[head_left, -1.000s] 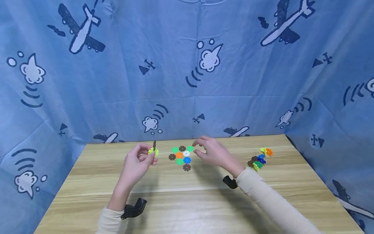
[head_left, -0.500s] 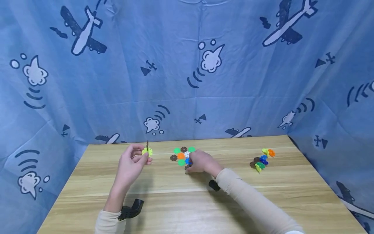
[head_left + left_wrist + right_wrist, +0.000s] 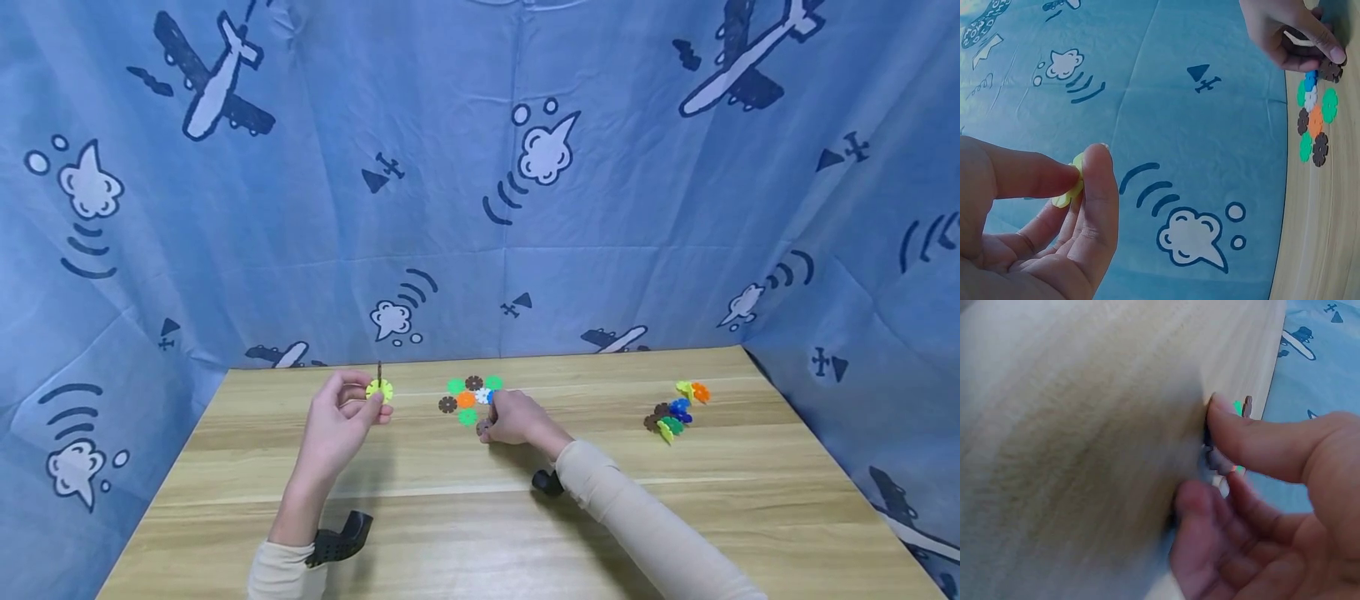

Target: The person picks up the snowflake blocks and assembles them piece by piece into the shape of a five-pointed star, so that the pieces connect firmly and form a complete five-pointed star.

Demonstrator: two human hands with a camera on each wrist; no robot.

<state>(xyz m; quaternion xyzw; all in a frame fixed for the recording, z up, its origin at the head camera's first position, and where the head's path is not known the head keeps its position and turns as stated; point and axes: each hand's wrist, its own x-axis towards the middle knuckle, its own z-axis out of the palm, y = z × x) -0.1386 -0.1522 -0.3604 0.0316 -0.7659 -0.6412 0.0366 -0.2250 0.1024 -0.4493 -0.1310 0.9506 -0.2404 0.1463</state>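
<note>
In the head view my left hand point(image 3: 341, 425) holds a yellow notched plastic disc point(image 3: 380, 390) above the table, thumb against fingers. A brown disc point(image 3: 379, 372) stands edge-on, joined to the yellow one. My right hand point(image 3: 517, 417) is down at the near right of a flat cluster of discs. Its thumb and fingertips pinch a brown notched disc point(image 3: 1331, 70), clearest in the left wrist view and partly covered by the thumb. Beside those fingers lie a blue disc point(image 3: 1310, 80) and a white disc point(image 3: 482, 396). An orange disc point(image 3: 466, 400) sits mid-cluster.
Green discs point(image 3: 467, 417) and brown discs point(image 3: 447, 405) make up the cluster's remainder. Farther right on the wooden table point(image 3: 420, 533) lies a joined chain of coloured discs point(image 3: 672, 417). A blue printed curtain point(image 3: 450, 208) rises behind the table and at both sides.
My right hand has come down from the cluster's far right to the brown disc at its near side. The blue disc has shifted away, toward the back right. My left hand moved slightly left.
</note>
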